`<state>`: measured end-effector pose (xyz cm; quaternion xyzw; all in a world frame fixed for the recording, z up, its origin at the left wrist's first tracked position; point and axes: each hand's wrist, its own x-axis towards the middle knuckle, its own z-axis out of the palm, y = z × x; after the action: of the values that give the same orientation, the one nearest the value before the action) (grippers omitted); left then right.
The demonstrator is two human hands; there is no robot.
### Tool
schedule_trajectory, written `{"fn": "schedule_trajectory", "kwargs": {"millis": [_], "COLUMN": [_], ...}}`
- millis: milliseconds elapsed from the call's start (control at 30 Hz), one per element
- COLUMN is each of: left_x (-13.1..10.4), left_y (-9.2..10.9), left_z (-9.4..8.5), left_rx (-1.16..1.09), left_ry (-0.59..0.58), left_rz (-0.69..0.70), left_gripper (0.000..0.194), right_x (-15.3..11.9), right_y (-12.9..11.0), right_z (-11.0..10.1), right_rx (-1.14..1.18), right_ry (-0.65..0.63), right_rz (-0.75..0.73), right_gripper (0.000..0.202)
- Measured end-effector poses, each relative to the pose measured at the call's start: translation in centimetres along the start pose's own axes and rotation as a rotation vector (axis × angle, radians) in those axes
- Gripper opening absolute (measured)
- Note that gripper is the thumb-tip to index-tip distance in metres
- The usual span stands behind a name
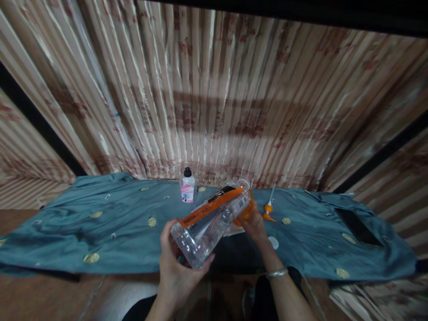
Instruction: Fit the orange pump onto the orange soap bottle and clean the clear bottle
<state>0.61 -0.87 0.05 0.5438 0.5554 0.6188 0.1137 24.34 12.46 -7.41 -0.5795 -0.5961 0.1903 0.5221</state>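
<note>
My left hand (180, 263) grips the base of a large clear plastic bottle (203, 236) with an orange label strip. The bottle is tilted, its neck pointing up and away to the right. At the neck end, my right hand (252, 223) is closed around an orange, rounded object (245, 214), partly hidden by the bottle and fingers; its kind is unclear. An orange pump head (268, 209) with a pale tube lies just right of that hand. Near my right wrist rests a white round disc (273, 242).
A small clear bottle (187, 187) with a black cap and pink label stands toward the back. On the right lies a black phone-like slab (358, 227). Green patterned cloth (127, 236) covers the surface, with a pleated curtain (214, 89) behind and dark bars at the sides.
</note>
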Motion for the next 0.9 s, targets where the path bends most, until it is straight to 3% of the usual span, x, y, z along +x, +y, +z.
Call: {"fn": "schedule_trajectory", "kwargs": {"millis": [233,500,833,900], "left_x": [-0.02,0.19,0.02,-0.02], "left_y": [-0.56,-0.14,-0.12,-0.21], "left_z": [-0.43,-0.39,-0.15,-0.25], "left_rx": [0.063,0.034,0.014,0.052], "left_ry": [-0.036,-0.007,0.032,-0.015], "left_rz": [0.090,0.038,0.055,0.087], "left_gripper": [0.091,0.090,0.088,0.090], "right_x": [0.00,0.11,0.02,0.06], "right_y": [-0.14,-0.08,0.19,0.13], "right_z": [0.13,0.15,0.20,0.18], "right_rx": [-0.035,-0.028,-0.010,-0.015], "right_ry": [-0.006,0.000,-0.002,-0.004], "right_rz": [0.025,-0.017,0.037,0.032], "right_gripper": [0.066,0.064,0.065,0.065]}}
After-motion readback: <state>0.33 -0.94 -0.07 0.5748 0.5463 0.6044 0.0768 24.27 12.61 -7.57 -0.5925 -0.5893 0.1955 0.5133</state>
